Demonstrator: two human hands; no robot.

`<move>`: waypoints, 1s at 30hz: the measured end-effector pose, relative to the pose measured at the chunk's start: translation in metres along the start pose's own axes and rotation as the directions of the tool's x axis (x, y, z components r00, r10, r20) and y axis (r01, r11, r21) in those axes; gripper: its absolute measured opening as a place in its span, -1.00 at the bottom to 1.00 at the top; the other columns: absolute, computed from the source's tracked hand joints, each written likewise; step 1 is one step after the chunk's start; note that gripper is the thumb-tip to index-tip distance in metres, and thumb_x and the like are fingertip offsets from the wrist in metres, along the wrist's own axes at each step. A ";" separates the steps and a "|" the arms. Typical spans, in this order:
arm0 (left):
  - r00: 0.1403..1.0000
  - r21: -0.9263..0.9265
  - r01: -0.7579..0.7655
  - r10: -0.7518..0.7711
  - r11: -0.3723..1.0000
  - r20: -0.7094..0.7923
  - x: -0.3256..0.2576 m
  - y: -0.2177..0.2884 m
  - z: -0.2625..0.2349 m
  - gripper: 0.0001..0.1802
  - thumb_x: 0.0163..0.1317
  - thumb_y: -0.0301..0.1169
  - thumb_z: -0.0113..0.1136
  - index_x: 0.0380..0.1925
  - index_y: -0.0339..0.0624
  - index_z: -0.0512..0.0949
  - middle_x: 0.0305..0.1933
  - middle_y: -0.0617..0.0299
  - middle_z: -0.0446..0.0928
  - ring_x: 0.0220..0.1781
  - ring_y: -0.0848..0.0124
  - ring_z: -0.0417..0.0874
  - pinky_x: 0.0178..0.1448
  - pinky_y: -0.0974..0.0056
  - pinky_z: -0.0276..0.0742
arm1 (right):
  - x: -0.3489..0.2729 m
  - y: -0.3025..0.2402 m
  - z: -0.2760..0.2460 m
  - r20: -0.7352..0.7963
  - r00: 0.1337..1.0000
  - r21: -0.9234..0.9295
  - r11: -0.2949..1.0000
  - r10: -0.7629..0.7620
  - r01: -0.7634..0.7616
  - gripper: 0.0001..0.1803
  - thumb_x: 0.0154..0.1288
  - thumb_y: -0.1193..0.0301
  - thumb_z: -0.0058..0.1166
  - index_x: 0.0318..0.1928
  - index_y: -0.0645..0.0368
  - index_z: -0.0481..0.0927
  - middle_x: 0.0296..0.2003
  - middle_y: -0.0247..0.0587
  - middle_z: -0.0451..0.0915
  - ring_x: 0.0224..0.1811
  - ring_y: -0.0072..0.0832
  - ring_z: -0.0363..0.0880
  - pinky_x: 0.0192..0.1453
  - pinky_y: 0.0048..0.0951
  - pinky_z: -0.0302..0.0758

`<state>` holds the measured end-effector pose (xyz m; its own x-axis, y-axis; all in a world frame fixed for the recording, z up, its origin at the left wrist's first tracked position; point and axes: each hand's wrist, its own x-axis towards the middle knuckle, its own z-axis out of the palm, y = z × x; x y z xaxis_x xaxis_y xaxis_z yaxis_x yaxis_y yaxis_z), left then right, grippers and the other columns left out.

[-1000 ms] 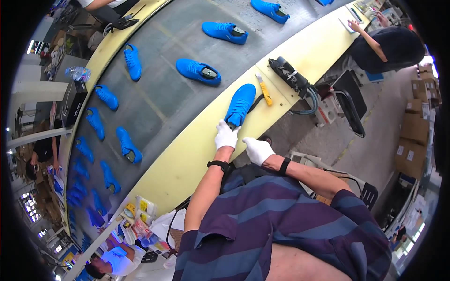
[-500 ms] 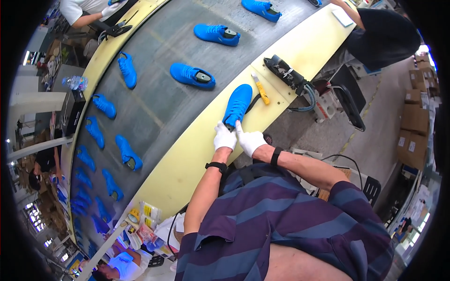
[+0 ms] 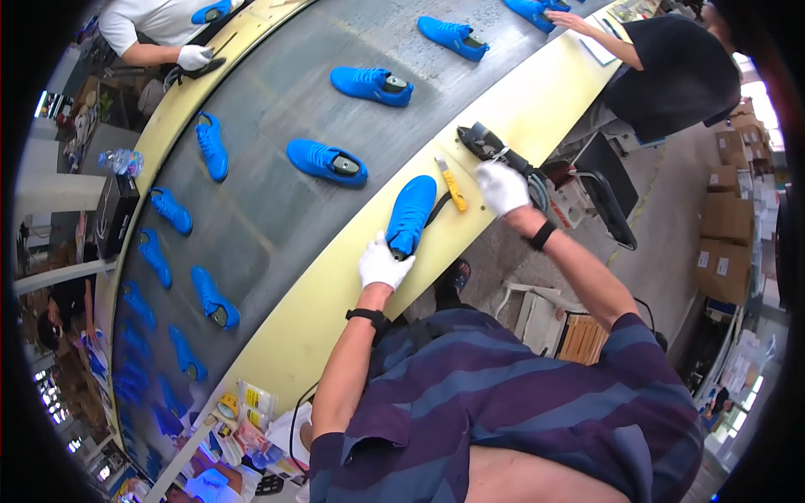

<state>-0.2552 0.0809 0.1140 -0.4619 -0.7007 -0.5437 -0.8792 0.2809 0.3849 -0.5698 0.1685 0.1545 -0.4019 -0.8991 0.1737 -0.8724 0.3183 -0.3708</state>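
A blue lace-up shoe (image 3: 412, 208) rests on the cream ledge in front of me, toe pointing away. My white-gloved left hand (image 3: 385, 264) is closed around its heel end. My right hand (image 3: 503, 188), gloved too, hovers at the outer edge of the ledge beside a black hand tool (image 3: 480, 141) with a hose or cable. Motion smears its fingers, so I cannot see whether they touch the tool. Between the shoe and that tool lies a yellow box cutter (image 3: 454, 186). A dark strap partly shows from under the shoe's right side.
Several blue shoes lie on the curved grey conveyor (image 3: 260, 201) left of the ledge (image 3: 293, 352). A co-worker in black (image 3: 679, 80) sits at the far right, reaching to a shoe; another in white (image 3: 155, 25) works across the belt. A black chair (image 3: 608, 197) stands right of the ledge.
My right hand has left the shoe's heel and moved right toward the black tool. My left hand stays at the heel. The view has shifted, and the co-worker's arm now extends over the belt.
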 end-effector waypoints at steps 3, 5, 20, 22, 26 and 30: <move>0.992 -0.004 -0.033 0.032 0.999 -0.122 -0.001 0.001 0.022 0.18 0.10 0.03 0.57 0.55 -0.35 0.16 0.29 -0.28 0.53 0.31 -0.15 0.60 0.41 -0.09 0.53 | 0.045 0.050 0.003 -0.185 0.982 -0.168 0.983 0.041 -0.072 -0.68 0.31 0.26 0.36 -0.09 0.24 0.69 -0.17 0.17 0.72 -0.10 0.12 0.70 0.03 0.02 0.63; 0.985 -0.013 -0.051 0.048 0.999 -0.165 0.000 0.002 0.036 0.18 0.12 -0.01 0.58 0.56 -0.34 0.12 0.32 -0.28 0.51 0.32 -0.16 0.59 0.44 -0.09 0.50 | 0.063 0.069 0.021 -0.105 0.991 -0.160 0.983 0.078 -0.094 -0.62 0.29 0.20 0.39 -0.08 0.25 0.69 -0.17 0.18 0.71 -0.09 0.12 0.70 0.04 0.03 0.63; 0.932 0.049 -0.134 0.143 0.990 -0.334 -0.012 0.018 0.071 0.23 0.03 -0.17 0.65 0.57 -0.32 0.06 0.47 -0.21 0.29 0.47 -0.14 0.41 0.53 -0.10 0.35 | 0.077 -0.001 0.013 0.386 0.921 0.214 0.965 0.061 -0.153 -0.52 0.32 -0.05 0.35 -0.03 0.07 0.80 -0.18 0.03 0.79 -0.13 -0.04 0.79 0.03 -0.16 0.67; 0.934 0.024 -0.120 0.121 0.993 -0.337 -0.009 0.019 0.066 0.18 0.07 -0.21 0.61 0.56 -0.30 0.07 0.42 -0.18 0.33 0.44 -0.13 0.42 0.52 -0.08 0.35 | 0.076 -0.052 -0.005 0.519 0.854 0.248 0.962 -0.031 -0.116 -0.53 0.35 -0.05 0.31 -0.03 0.06 0.81 -0.18 0.04 0.79 -0.14 -0.06 0.79 0.04 -0.15 0.67; 0.944 0.070 -0.106 0.122 0.992 -0.305 -0.005 0.026 0.064 0.17 0.07 -0.21 0.61 0.56 -0.31 0.07 0.41 -0.17 0.35 0.41 -0.12 0.45 0.48 -0.07 0.38 | 0.065 -0.078 0.038 0.672 0.738 0.090 0.984 0.053 -0.153 -0.31 0.24 -0.26 0.29 0.00 0.11 0.81 -0.15 0.09 0.80 -0.08 0.02 0.79 0.09 -0.13 0.67; 0.923 0.039 -0.119 0.125 0.992 -0.365 -0.001 0.020 0.069 0.16 0.09 -0.21 0.59 0.56 -0.30 0.07 0.37 -0.19 0.39 0.37 -0.11 0.50 0.45 -0.07 0.41 | 0.074 -0.068 0.053 0.726 0.684 0.113 0.969 0.069 -0.218 -0.24 0.24 -0.30 0.25 0.03 0.16 0.78 -0.11 0.06 0.81 -0.05 -0.04 0.80 0.09 -0.15 0.66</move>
<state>-0.2806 0.1324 0.0710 -0.4935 -0.8506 -0.1814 -0.8219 0.3878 0.4173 -0.5257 0.0649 0.1445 -0.1334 -0.8112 -0.5693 -0.7266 0.4708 -0.5005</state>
